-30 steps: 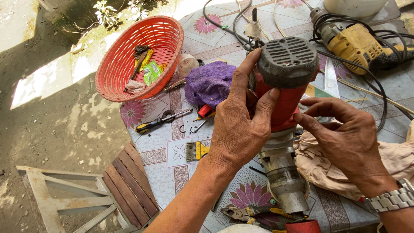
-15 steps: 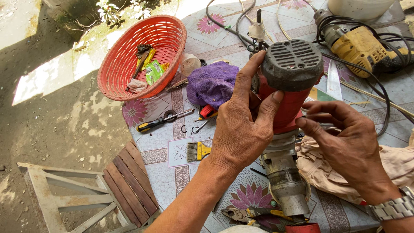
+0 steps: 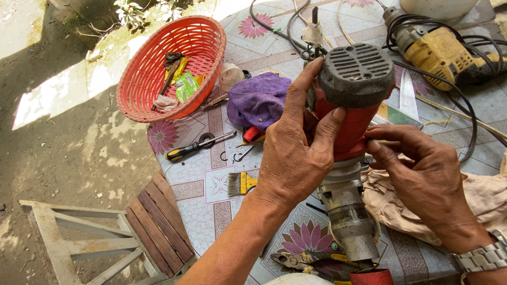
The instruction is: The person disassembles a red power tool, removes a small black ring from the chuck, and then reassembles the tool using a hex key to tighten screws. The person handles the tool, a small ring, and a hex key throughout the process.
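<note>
Outdoor setting, bare dirt ground (image 3: 68,142) in patchy sunlight with a few green weeds at the top; work surface is a table (image 3: 211,190) covered in a floral-tile patterned sheet, its near-left corner showing brown wooden slats. Landmark: the red power tool (image 3: 354,132), held upright over the table centre, grey vented cap on top, grey metal nose pointing down. Pale wooden frame (image 3: 63,237) lies on the dirt, well left and below the tool. Red plastic basket (image 3: 153,84) sits on the table's upper-left edge, far left of the tool, holding small scraps and packets. Yellow drill (image 3: 438,50) with black cable lies upper right of the tool. Beige cloth (image 3: 491,195) lies just right of it, under the right forearm. Purple cloth (image 3: 259,100) lies just left of it. Left hand (image 3: 296,153) wraps the tool's red body, fingers closed around it. Right hand (image 3: 422,179) has fingertips pinched at the tool's right side, touching it. Screwdriver (image 3: 198,148) and small yellow brush (image 3: 242,183) lie left of the tool; pliers (image 3: 301,260) lie below it
</note>
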